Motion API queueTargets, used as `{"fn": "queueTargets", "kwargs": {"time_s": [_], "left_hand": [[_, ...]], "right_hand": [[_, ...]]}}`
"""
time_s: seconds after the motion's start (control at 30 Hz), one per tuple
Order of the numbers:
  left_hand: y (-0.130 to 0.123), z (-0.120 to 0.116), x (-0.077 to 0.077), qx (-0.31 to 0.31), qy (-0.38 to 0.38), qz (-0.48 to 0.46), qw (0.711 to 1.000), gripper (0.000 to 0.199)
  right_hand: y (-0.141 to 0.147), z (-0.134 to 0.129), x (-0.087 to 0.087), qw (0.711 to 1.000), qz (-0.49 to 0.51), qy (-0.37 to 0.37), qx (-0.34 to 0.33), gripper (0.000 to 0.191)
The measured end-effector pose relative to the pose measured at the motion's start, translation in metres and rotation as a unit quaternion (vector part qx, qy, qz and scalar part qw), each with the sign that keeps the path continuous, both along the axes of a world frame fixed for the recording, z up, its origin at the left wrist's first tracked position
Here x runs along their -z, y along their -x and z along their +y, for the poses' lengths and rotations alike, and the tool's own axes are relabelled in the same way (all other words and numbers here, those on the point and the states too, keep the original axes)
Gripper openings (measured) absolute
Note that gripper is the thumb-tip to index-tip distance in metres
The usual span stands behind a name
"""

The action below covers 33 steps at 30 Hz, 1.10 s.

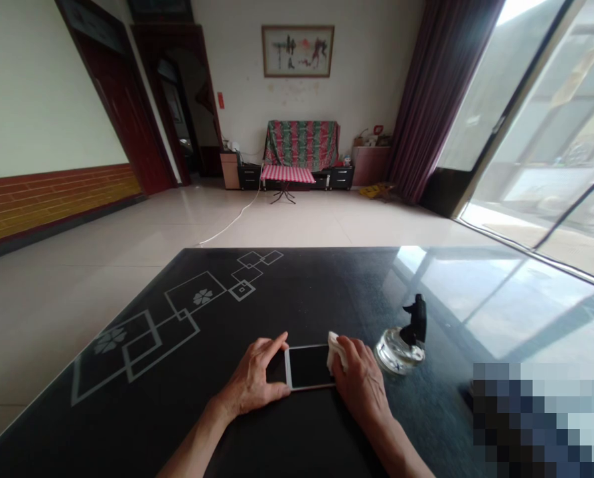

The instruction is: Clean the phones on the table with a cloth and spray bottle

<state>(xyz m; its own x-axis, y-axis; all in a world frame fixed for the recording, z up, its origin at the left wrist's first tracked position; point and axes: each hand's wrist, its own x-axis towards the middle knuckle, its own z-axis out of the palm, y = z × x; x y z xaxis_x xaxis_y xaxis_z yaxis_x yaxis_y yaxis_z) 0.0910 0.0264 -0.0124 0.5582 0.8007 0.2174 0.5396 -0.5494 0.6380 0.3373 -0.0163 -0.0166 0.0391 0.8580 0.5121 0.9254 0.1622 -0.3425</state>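
A smartphone (pixel 308 368) with a dark screen and pale frame lies flat, lengthwise across the table. My left hand (pixel 257 378) grips its left end, with the thumb at the near edge and the fingers at the far edge. My right hand (pixel 360 378) is closed on a folded white tissue or cloth (pixel 334 352), pressed over the phone's right end and covering that part. Just right of this hand stands a round clear spray bottle (pixel 399 350) with a black trigger head (pixel 417 320).
The glossy black table (pixel 321 292) bears a pale pattern of squares at left and window reflections at right. A pixelated patch (pixel 540 418) hides the lower right corner. Beyond the table are a tiled floor (pixel 326 222), a white cable (pixel 234 219) and a small checked table (pixel 287 174).
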Motion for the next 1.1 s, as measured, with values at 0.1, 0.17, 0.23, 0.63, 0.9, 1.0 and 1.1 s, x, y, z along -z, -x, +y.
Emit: {"fn": "queueTargets", "kwargs": {"time_s": [0.1,0.17,0.23,0.63,0.9,1.0,1.1], "left_hand": [[-0.001,0.0,-0.001,0.0,0.003,-0.002,1.0,0.093],[-0.001,0.0,0.0,-0.001,-0.002,-0.004,1.0,0.092],[-0.001,0.0,0.001,-0.003,-0.007,-0.006,1.0,0.091],[-0.002,-0.002,-0.007,-0.002,0.007,0.0,1.0,0.088],[-0.001,-0.001,-0.007,0.004,0.02,0.01,1.0,0.087],[-0.001,-0.001,-0.007,-0.001,0.017,0.011,1.0,0.088],[-0.001,-0.001,-0.006,-0.001,0.011,0.007,1.0,0.088]], "right_hand": [[0.012,-0.001,-0.002,1.0,0.007,0.004,-0.028,0.023],[0.023,-0.004,-0.005,0.999,0.01,0.01,-0.051,0.023],[0.035,-0.007,-0.008,0.997,0.011,0.013,-0.071,0.024],[0.029,-0.005,-0.015,0.999,0.016,0.036,-0.03,0.02],[-0.015,0.005,-0.012,0.997,0.018,0.028,0.062,0.018],[-0.01,0.002,-0.012,0.998,0.015,0.025,0.048,0.019],[0.01,-0.004,-0.011,1.0,0.012,0.024,0.006,0.022]]}}
